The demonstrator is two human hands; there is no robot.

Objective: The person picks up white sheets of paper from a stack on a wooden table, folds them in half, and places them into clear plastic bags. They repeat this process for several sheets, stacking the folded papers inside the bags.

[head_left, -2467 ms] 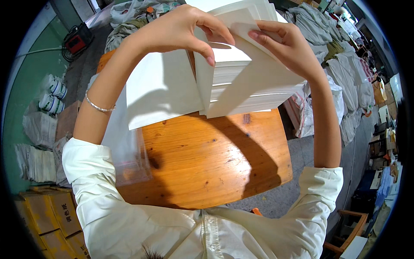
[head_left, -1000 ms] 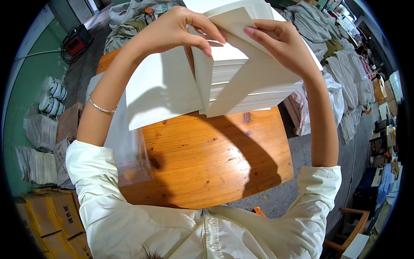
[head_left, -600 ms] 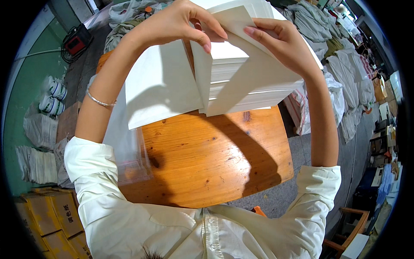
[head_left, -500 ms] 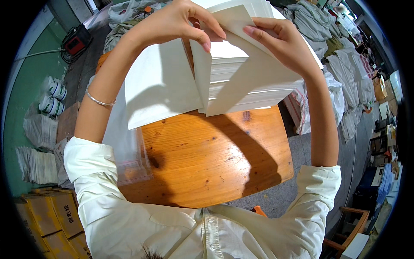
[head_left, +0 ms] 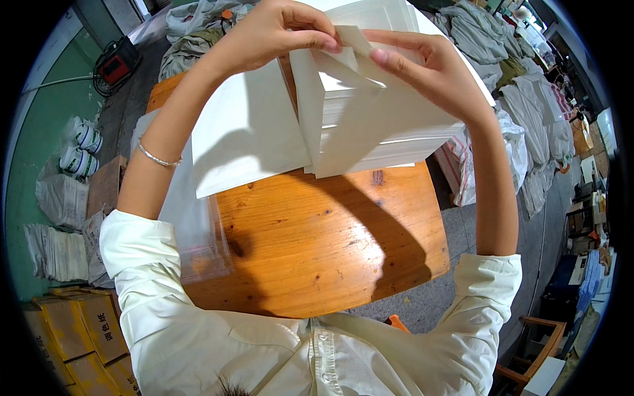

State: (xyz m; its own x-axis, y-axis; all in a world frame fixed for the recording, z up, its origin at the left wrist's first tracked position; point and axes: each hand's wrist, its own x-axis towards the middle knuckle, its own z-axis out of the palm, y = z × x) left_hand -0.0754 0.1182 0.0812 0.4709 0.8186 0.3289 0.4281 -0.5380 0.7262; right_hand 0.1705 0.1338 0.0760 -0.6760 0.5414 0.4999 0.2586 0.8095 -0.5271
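A tall stack of white paper [head_left: 356, 135] stands at the far side of the wooden table [head_left: 330, 244]. Above its top, a loose corner of a paper sheet [head_left: 354, 38] is lifted and bent over. My left hand [head_left: 281, 36] pinches this corner between thumb and fingers. From the other side, my right hand [head_left: 432, 69] grips the same sheet, thumb on the near face and fingers behind. Left of the tall stack lies a lower white paper pile [head_left: 244, 138], under my left forearm's shadow.
Clear plastic sleeves [head_left: 205, 247] lie at the table's left edge. Cardboard boxes [head_left: 82, 323] and a bundle of paper [head_left: 56, 254] are on the floor at left. Cloth-covered heaps [head_left: 528, 119] stand at right, with a wooden frame [head_left: 538, 350] lower down.
My left hand has closed its thumb and fingers on the sheet's corner, where they were apart before. The sheet now bends over further, and my right hand has shifted slightly left.
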